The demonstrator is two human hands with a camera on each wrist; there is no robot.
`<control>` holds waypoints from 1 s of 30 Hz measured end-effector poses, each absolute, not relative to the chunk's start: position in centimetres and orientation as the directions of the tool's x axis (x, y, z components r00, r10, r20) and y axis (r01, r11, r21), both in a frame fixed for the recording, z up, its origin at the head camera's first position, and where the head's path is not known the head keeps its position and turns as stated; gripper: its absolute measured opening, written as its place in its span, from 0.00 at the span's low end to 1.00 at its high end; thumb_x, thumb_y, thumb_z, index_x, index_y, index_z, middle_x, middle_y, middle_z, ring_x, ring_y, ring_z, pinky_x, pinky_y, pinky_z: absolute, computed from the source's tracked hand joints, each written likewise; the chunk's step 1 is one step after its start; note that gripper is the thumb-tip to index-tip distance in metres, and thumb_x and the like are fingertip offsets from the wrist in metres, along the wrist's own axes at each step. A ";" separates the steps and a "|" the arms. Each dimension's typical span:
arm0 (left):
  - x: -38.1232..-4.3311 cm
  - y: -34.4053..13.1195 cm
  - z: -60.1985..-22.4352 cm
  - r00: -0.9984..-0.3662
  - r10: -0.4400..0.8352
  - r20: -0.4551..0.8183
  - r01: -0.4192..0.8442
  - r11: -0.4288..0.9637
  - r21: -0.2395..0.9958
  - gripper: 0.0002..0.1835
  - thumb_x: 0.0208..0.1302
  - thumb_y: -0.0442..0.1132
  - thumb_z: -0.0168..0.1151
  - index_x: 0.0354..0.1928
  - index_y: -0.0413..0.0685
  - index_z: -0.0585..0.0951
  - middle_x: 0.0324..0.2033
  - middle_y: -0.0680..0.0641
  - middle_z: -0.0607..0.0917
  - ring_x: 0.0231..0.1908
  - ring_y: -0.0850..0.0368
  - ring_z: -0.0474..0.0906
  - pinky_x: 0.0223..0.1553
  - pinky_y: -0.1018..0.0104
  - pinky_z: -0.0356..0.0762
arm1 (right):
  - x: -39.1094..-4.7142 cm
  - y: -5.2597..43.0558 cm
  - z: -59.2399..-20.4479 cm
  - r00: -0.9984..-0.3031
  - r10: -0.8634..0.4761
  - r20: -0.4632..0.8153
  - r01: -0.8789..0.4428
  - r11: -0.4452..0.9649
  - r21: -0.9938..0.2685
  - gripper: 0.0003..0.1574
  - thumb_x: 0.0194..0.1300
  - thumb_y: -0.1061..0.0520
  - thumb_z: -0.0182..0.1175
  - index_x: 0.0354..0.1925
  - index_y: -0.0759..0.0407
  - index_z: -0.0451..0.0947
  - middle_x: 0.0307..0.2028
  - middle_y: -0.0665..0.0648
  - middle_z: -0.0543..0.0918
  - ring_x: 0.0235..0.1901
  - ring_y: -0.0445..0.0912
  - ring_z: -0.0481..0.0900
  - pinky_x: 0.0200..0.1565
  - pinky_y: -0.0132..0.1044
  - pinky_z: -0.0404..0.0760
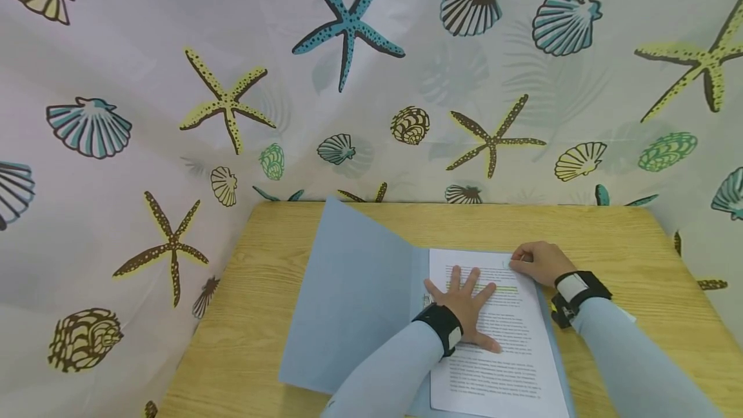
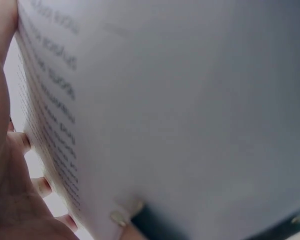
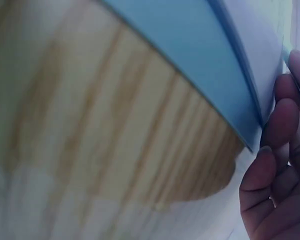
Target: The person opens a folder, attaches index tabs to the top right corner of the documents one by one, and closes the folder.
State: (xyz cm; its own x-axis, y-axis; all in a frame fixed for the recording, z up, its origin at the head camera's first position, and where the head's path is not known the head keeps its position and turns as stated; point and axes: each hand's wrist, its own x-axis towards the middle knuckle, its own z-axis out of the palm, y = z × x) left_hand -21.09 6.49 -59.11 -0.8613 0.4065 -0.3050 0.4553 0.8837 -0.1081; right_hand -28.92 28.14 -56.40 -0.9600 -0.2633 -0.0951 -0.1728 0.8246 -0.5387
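A light blue folder [image 1: 360,289] lies open on the table, its left cover raised at a slant. Printed paper sheets [image 1: 493,379] rest on its right side, with a yellow highlighted line near the top. My left hand [image 1: 464,311] presses on the sheets with fingers spread, just right of the folder's metal clip [image 1: 428,300]. At the top right corner of the paper is my right hand [image 1: 542,263], fingers curled. Between its thumb and forefinger it pinches a small pale teal strip [image 3: 286,53], whose kind I cannot tell. Blurred print and paper fill the left wrist view.
The wooden table [image 1: 249,315] extends on both sides of the folder. Part of a small pale item [image 1: 628,315] shows from behind the right forearm. A curtain [image 1: 371,115] with seashells and starfish hangs along the table's back and sides.
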 end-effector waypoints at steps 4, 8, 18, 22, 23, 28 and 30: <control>-21.2 6.6 -59.4 -0.862 0.409 -0.299 0.455 0.884 -0.104 0.67 0.18 0.91 0.43 0.68 0.85 0.31 0.72 0.58 0.32 0.69 0.44 0.30 0.50 0.20 0.51 | -29.0 28.1 -56.4 -0.960 -0.260 -0.101 -0.167 0.826 -0.539 0.10 0.59 0.51 0.64 0.35 0.56 0.80 0.25 0.52 0.78 0.26 0.47 0.71 0.27 0.40 0.71; -21.2 6.6 -59.2 -0.863 0.406 -0.301 0.455 0.884 -0.112 0.67 0.18 0.91 0.43 0.68 0.85 0.31 0.72 0.58 0.33 0.69 0.44 0.30 0.50 0.20 0.51 | -29.1 28.1 -56.3 -0.959 -0.261 -0.110 -0.162 0.824 -0.543 0.10 0.59 0.52 0.64 0.37 0.56 0.80 0.27 0.53 0.79 0.26 0.48 0.72 0.28 0.40 0.71; -20.7 6.4 -57.8 -0.855 0.410 -0.318 0.464 0.878 -0.117 0.66 0.21 0.91 0.45 0.68 0.84 0.32 0.73 0.58 0.34 0.69 0.45 0.32 0.51 0.24 0.55 | -29.5 28.3 -56.7 -0.957 -0.276 -0.086 -0.189 0.823 -0.536 0.07 0.58 0.53 0.65 0.35 0.54 0.80 0.27 0.53 0.79 0.26 0.48 0.72 0.28 0.40 0.72; -20.7 6.4 -57.9 -0.858 0.405 -0.315 0.459 0.880 -0.120 0.67 0.20 0.91 0.45 0.68 0.84 0.31 0.72 0.58 0.34 0.69 0.45 0.32 0.51 0.24 0.54 | -29.5 28.5 -56.7 -0.955 -0.285 -0.081 -0.199 0.820 -0.538 0.07 0.58 0.53 0.65 0.35 0.53 0.81 0.28 0.53 0.80 0.27 0.47 0.72 0.28 0.40 0.72; -20.8 6.4 -58.0 -0.860 0.404 -0.312 0.458 0.881 -0.120 0.67 0.19 0.91 0.44 0.68 0.85 0.31 0.72 0.59 0.34 0.69 0.45 0.31 0.51 0.24 0.54 | -29.4 28.5 -56.7 -0.955 -0.286 -0.081 -0.199 0.819 -0.538 0.07 0.58 0.53 0.65 0.35 0.53 0.81 0.28 0.53 0.80 0.27 0.47 0.72 0.28 0.40 0.72; -20.9 6.4 -58.6 -0.867 0.402 -0.295 0.450 0.885 -0.116 0.67 0.18 0.92 0.43 0.67 0.86 0.31 0.72 0.59 0.33 0.69 0.44 0.30 0.51 0.22 0.52 | -29.4 28.7 -56.5 -0.953 -0.290 -0.085 -0.199 0.816 -0.543 0.07 0.58 0.52 0.65 0.35 0.53 0.81 0.29 0.53 0.81 0.27 0.47 0.73 0.28 0.40 0.72; -20.9 6.4 -58.8 -0.868 0.404 -0.290 0.451 0.885 -0.115 0.67 0.17 0.92 0.43 0.67 0.86 0.31 0.72 0.59 0.33 0.69 0.44 0.29 0.51 0.22 0.51 | -29.3 28.7 -56.5 -0.953 -0.290 -0.086 -0.199 0.815 -0.545 0.08 0.58 0.52 0.66 0.35 0.53 0.81 0.29 0.53 0.81 0.27 0.47 0.73 0.28 0.40 0.72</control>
State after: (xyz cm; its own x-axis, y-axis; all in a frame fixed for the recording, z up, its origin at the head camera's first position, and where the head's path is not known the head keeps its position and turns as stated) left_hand -20.90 6.40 -58.80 -0.8676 0.4042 -0.2896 0.4507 0.8852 -0.1149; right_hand -29.34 28.70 -56.47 -0.9531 -0.2901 -0.0858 -0.1989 0.8146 -0.5448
